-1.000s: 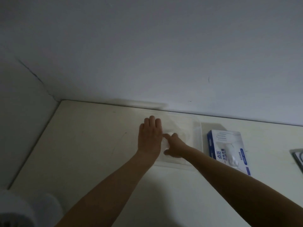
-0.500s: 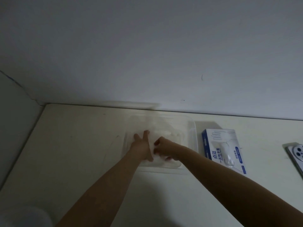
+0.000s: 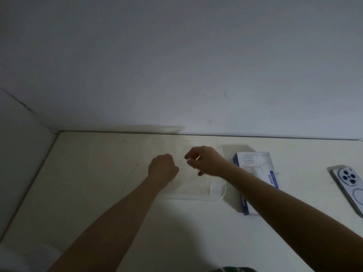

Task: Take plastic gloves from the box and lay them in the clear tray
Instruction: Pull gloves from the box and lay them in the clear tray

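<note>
One pale bench (image 3: 88,183) against a grey wall (image 3: 176,65), dimly lit. Down at 7 o'clock of the view, a blurred white rounded shape (image 3: 17,258), too dim to name. Next along, left hand (image 3: 163,167), knuckles up, over the 9 o'clock side of the clear tray (image 3: 221,193), fingers curled under. Grip closed tight, inside hidden beneath the palm; holding film or nothing, cannot tell. Tray at the bench's far edge, close to the wall, with plastic gloves (image 3: 191,188) as a faint, crinkled, translucent layer on its floor toward 6 o'clock. Farther on, right hand (image 3: 208,161), near the left at its 3 o'clock, over the tray's middle, fingers bent, thumb and forefinger tips drawn close. Grip nearly closed; pinching clear film or not, cannot tell. Beyond, box (image 3: 255,173), blue and white with a printed glove outline, flat on the bench just beside the tray at its 3 o'clock, partly crossed by the right forearm (image 3: 275,197). Last, phone (image 3: 349,185), camera side up, at 3 o'clock of the box, well apart from it, cut by the frame edge.
</note>
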{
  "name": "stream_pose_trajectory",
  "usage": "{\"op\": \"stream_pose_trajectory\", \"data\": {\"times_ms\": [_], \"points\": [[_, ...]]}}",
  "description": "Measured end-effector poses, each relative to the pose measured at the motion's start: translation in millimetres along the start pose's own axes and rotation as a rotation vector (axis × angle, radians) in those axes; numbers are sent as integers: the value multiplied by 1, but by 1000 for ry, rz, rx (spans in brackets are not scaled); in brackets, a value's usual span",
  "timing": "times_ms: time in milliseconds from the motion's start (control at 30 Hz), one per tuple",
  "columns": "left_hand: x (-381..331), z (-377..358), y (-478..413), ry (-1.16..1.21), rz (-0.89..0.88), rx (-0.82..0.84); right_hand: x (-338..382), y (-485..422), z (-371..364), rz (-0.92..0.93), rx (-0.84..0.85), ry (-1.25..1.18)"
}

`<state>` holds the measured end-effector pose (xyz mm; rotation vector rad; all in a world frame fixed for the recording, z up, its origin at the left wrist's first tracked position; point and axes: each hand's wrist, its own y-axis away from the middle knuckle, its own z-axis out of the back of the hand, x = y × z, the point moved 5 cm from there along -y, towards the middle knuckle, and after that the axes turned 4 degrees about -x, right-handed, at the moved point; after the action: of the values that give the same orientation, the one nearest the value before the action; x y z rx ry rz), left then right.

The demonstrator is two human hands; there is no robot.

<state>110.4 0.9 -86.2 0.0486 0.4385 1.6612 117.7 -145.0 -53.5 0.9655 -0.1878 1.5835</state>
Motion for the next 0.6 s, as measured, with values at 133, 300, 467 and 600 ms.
{"op": "stream_pose_trajectory", "data": {"times_ms": [133, 300, 467, 600], "points": [[-57, 36, 20, 236, -110, -278, -29, 31, 70, 29, -382, -178], [-157, 21, 51, 377, -409, -144, -140, 71, 90, -319, -457, 137], [-210, -54, 60, 248, -434, 140, -175, 103, 65, -359, -418, 315], [-211, -88, 58, 239, -316, 212, -183, 105, 56, -316, -520, 266]]}}
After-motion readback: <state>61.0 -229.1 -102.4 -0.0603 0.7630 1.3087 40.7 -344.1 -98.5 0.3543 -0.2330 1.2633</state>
